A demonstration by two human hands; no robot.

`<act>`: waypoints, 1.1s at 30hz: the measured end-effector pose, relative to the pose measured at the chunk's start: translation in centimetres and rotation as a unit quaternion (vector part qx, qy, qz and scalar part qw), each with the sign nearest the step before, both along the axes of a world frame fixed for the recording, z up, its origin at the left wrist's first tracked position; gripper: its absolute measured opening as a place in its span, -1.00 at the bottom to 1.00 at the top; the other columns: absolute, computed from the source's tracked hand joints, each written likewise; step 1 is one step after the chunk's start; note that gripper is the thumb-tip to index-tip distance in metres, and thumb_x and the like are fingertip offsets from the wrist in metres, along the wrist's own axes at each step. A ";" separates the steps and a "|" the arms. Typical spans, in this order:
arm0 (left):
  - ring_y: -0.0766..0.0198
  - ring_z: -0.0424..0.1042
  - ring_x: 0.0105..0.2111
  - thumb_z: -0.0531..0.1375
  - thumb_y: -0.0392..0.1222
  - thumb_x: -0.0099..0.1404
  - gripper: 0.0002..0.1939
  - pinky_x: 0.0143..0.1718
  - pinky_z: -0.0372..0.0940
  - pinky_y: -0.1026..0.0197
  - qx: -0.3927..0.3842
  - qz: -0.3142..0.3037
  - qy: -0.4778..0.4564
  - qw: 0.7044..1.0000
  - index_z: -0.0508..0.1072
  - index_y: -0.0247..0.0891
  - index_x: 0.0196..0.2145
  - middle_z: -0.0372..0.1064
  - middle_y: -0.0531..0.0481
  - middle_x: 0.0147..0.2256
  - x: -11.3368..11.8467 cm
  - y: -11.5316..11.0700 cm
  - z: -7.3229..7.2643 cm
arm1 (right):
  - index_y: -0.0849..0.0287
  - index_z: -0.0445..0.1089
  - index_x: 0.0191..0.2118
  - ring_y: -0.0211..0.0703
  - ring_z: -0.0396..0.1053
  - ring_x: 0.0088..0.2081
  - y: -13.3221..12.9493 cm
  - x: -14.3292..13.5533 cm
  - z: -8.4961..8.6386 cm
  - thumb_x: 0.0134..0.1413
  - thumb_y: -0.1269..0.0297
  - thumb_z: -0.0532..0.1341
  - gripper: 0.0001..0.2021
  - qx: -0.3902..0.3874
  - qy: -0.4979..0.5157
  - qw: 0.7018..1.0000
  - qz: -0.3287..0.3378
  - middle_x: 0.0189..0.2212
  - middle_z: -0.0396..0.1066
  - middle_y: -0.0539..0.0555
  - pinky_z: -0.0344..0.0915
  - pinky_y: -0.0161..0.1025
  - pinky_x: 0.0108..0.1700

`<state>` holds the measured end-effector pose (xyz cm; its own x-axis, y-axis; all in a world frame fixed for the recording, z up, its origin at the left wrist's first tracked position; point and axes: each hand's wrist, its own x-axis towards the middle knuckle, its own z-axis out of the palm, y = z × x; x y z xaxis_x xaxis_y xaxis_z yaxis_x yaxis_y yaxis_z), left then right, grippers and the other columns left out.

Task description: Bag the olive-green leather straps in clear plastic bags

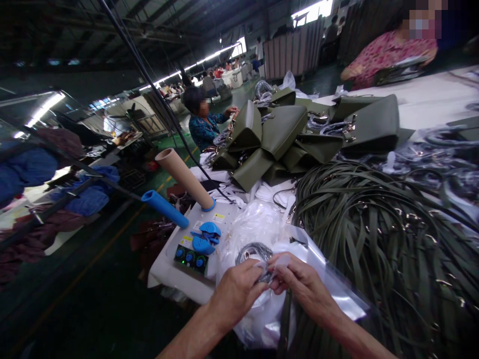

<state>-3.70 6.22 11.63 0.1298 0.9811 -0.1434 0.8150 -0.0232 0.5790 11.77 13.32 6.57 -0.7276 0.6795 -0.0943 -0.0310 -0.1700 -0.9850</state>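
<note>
While in fingers [259, 288], plastic-wrapped coil [258, 248]

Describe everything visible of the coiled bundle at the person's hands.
The coiled bundle is grey and cord-like, wound in several loops, with a shiny surface that looks like plastic wrapping and a small metallic glint within. It is over translucent plastic sheeting. The left hand grips its lower part; the right hand is at its right side, its exact hold unclear.
</note>
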 end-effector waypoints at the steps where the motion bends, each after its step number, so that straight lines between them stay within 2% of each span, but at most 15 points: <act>1: 0.26 0.39 -0.24 0.12 -0.31 0.23 -0.90 -0.18 0.30 0.27 0.002 0.003 0.004 1.000 0.39 -0.26 -0.27 0.38 -0.05 -0.28 -0.1 0.0 0.1 | 0.27 0.33 -0.37 -0.27 0.38 -0.47 0.0 -0.1 0.2 0.19 0.07 0.01 -0.65 -0.019 -0.001 1.000 -0.010 -0.47 0.36 0.07 0.35 -0.32 -0.41; 6: 0.28 0.42 -0.35 0.16 -0.34 0.17 -0.70 -0.32 0.29 0.29 -0.010 0.054 -0.019 0.998 0.21 -0.25 -0.13 0.39 0.00 -0.31 -0.1 0.2 1.0 | 0.26 0.30 -0.40 -0.28 0.35 -0.53 0.2 -0.7 0.9 0.05 -0.03 0.15 -0.63 -0.066 -0.007 0.996 -0.064 -0.60 0.36 0.02 0.32 -0.33 -0.43; 8: 0.30 0.42 -0.40 0.05 -0.29 0.26 -0.68 -0.35 0.28 0.30 -0.014 0.069 -0.042 0.997 0.09 -0.25 -0.04 0.40 0.02 -0.35 -0.1 0.3 1.3 | 0.26 0.31 -0.40 -0.27 0.35 -0.53 0.3 -0.8 1.1 0.03 -0.08 0.14 -0.59 -0.078 -0.003 0.994 -0.074 -0.60 0.35 0.02 0.32 -0.32 -0.43; 10: 0.32 0.41 -0.42 -0.07 -0.27 0.33 -0.75 -0.36 0.26 0.30 -0.004 0.077 -0.052 0.996 0.07 -0.24 -0.03 0.39 0.03 -0.38 0.0 0.4 1.4 | 0.26 0.30 -0.42 -0.25 0.35 -0.51 0.2 -0.8 1.2 0.08 -0.10 0.07 -0.56 -0.082 -0.011 0.994 -0.072 -0.58 0.34 0.03 0.33 -0.29 -0.40; 12: 0.34 0.40 -0.45 -0.12 -0.25 0.35 -0.83 -0.41 0.24 0.32 0.013 0.096 -0.046 0.994 0.14 -0.22 -0.12 0.37 0.04 -0.40 0.0 0.6 1.4 | 0.25 0.30 -0.44 -0.23 0.35 -0.43 0.2 -0.6 1.3 0.14 -0.08 0.00 -0.56 -0.054 -0.020 0.996 -0.066 -0.50 0.32 0.06 0.32 -0.27 -0.33; 15: 0.36 0.35 -0.52 -0.12 -0.22 0.36 -0.87 -0.51 0.18 0.34 0.038 0.129 -0.031 0.990 0.18 -0.22 -0.23 0.29 0.09 -0.48 0.2 0.9 1.3 | 0.24 0.30 -0.52 -0.21 0.28 -0.30 0.1 -0.3 1.5 0.17 0.00 0.00 -0.57 0.033 -0.033 0.997 -0.061 -0.40 0.27 0.07 0.25 -0.27 -0.22; 19: 0.35 0.36 -0.53 -0.12 -0.22 0.37 -0.88 -0.51 0.19 0.33 0.067 0.144 -0.021 0.987 0.18 -0.22 -0.25 0.29 0.08 -0.49 0.7 1.2 1.2 | 0.23 0.33 -0.59 -0.22 0.24 -0.31 0.2 -0.5 1.6 0.13 0.06 0.08 -0.60 0.067 -0.060 0.994 -0.054 -0.42 0.24 0.06 0.17 -0.30 -0.25; 23: 0.34 0.41 -0.43 -0.10 -0.25 0.36 -0.89 -0.42 0.25 0.32 0.101 0.134 -0.022 0.986 0.18 -0.22 -0.22 0.34 0.04 -0.40 1.1 1.2 0.8 | 0.25 0.28 -0.65 -0.24 0.24 -0.36 0.3 -1.0 1.4 0.08 0.12 0.13 -0.61 0.060 -0.087 0.992 -0.074 -0.46 0.21 0.03 0.15 -0.32 -0.30; 29: 0.37 0.43 -0.35 -0.05 -0.33 0.35 -0.89 -0.32 0.31 0.37 0.163 0.095 -0.023 0.982 0.21 -0.20 -0.21 0.37 0.06 -0.37 1.5 1.4 0.5 | 0.22 0.09 -0.70 -0.30 0.18 -0.45 0.3 -1.6 1.4 0.03 0.17 0.14 -0.61 0.067 -0.105 0.984 -0.126 -0.53 0.14 -0.01 0.10 -0.35 -0.42; 33: 0.35 0.43 -0.37 -0.04 -0.36 0.33 -0.88 -0.34 0.33 0.35 0.214 0.057 0.005 0.975 0.22 -0.23 -0.20 0.38 0.01 -0.38 1.6 1.4 0.2 | 0.22 0.12 -0.70 -0.30 0.18 -0.45 0.2 -1.8 1.5 -0.03 0.33 0.14 -0.70 0.064 -0.110 0.981 -0.147 -0.54 0.16 -0.02 0.11 -0.35 -0.40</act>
